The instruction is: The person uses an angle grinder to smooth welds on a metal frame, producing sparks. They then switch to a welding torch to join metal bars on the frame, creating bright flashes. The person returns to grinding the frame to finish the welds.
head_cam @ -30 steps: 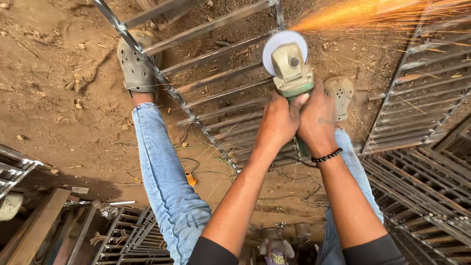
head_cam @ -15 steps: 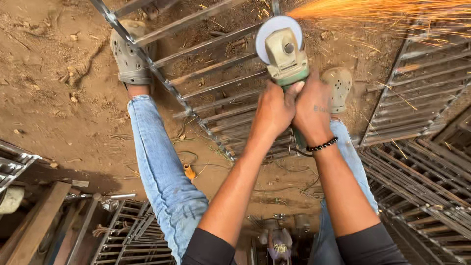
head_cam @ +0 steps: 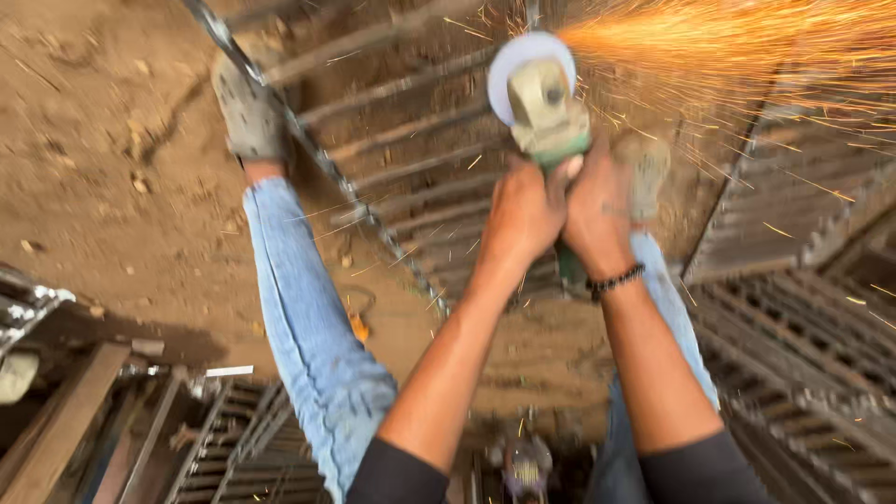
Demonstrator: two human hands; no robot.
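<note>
Both my hands grip a green angle grinder with a round white guard, held out in front of me. My left hand wraps the body from the left and my right hand, with a dark bead bracelet at the wrist, holds it from the right. The disc meets a metal grille frame lying on the ground, and a stream of orange sparks flies off to the upper right. My legs in blue jeans straddle the frame, the left foot resting by its edge bar.
Bare dirt ground lies to the left. More stacked metal grilles sit at right and at the lower left. A wooden plank lies at the bottom left. A small orange object rests on the dirt between my legs.
The grinder and both hands have shifted slightly up and forward on the frame. The spray of sparks has grown wider and brighter, and the view is more blurred.
</note>
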